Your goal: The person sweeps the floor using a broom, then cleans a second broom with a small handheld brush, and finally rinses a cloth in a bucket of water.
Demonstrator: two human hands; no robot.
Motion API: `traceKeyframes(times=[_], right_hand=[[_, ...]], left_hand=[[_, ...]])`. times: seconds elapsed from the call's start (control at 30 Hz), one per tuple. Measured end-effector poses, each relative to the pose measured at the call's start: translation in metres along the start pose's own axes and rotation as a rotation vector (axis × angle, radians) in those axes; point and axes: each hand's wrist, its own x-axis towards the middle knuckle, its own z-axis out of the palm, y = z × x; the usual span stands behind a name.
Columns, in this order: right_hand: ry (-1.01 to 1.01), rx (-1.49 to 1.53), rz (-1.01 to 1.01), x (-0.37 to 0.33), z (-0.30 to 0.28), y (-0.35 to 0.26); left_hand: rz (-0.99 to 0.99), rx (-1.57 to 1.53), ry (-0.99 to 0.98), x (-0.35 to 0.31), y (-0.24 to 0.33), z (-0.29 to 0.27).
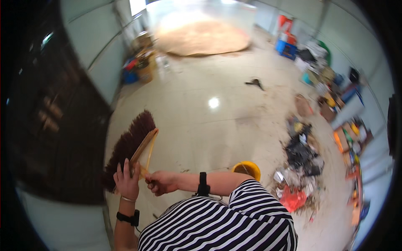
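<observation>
A broom (143, 147) with dark reddish-brown bristles is raised in front of me at the left, its wooden edge slanting up to the right. A thin yellow strip (151, 151) runs along that edge. My left hand (127, 183) lies against the lower part of the broom head with fingers spread. My right hand (161, 183) is closed around the broom close to its head, where the yellow part begins; the rest of the handle is hidden from view.
A heap of rubbish (302, 154) with black bags lies on the tiled floor at the right, a red bag (293, 198) at its near end. Beside my right arm stands a yellow bucket (253, 166). Boxes and clutter (328, 79) line the right wall. A dark object (254, 83) lies farther off.
</observation>
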Motion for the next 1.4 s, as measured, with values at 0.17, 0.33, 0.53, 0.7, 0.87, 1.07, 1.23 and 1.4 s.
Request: traceKeyframes(times=[0.17, 0.33, 0.53, 0.7, 0.87, 1.07, 1.23, 1.4], right_hand=[[0.204, 0.047, -0.275, -0.031, -0.019, 0.019], [0.416, 0.218, -0.488, -0.053, -0.011, 0.050], [0.671, 0.292, -0.576, -0.068, -0.008, 0.101], [1.097, -0.150, -0.673, -0.085, -0.011, 0.115], [1.579, -0.910, -0.704, -0.104, -0.042, 0.124], [2.035, -1.690, -0.677, -0.150, -0.041, 0.122], [1.821, -2.176, -0.729, -0.205, -0.055, 0.127], [1.431, -2.142, -0.666, -0.238, -0.076, 0.128]], left_hand=[[0.261, -0.202, 0.076, 0.035, 0.027, 0.023], [0.524, -0.438, 0.077, 0.055, 0.042, 0.025], [0.794, -0.522, -0.042, 0.047, 0.070, 0.019], [0.821, -0.485, 0.129, 0.053, 0.097, 0.012], [0.849, -0.444, 0.081, 0.062, 0.123, 0.000], [0.790, -0.534, -0.468, 0.060, 0.165, 0.005], [0.781, -0.651, -0.821, 0.068, 0.201, -0.010], [0.941, -0.675, -0.881, 0.070, 0.229, -0.011]])
